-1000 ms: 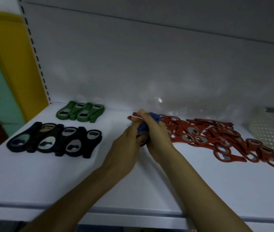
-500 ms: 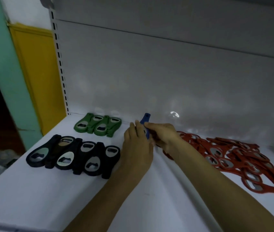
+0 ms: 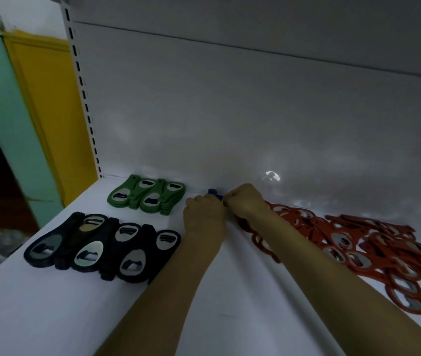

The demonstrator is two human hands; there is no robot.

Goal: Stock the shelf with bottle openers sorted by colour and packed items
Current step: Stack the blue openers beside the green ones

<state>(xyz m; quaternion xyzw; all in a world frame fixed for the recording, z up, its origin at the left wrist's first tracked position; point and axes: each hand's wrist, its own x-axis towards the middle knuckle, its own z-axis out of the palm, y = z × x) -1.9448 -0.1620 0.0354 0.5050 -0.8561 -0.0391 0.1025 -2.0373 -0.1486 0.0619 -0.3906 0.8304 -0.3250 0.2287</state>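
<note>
At the back of the white shelf (image 3: 50,317), close to where it meets the grey back panel (image 3: 230,111), both hands meet over a blue bottle opener (image 3: 213,192). Only a small blue end of it shows between the knuckles. The right hand (image 3: 245,199) has its grip curled round that opener. The left hand (image 3: 204,214), with its back to the camera, curls its fingers against the same piece and seems to hold it too, though its fingertips are hidden.

Just left of the hands, a tight stack of green openers (image 3: 147,195) lies against the back panel. Nearer the front edge, a row of black openers (image 3: 101,245) with oval metal inserts lies side by side, alternating head to tail. To the right, a loose, tangled heap of red openers (image 3: 358,247) spreads across the shelf, partly under the right forearm.

The shelf surface is plain, smooth and dimly lit, and the back panel carries pale reflections. A slotted upright (image 3: 83,98) runs up the shelf's left end. Beyond it stand a yellow panel (image 3: 50,111) and a teal wall (image 3: 4,111), with a dark opening further left.
</note>
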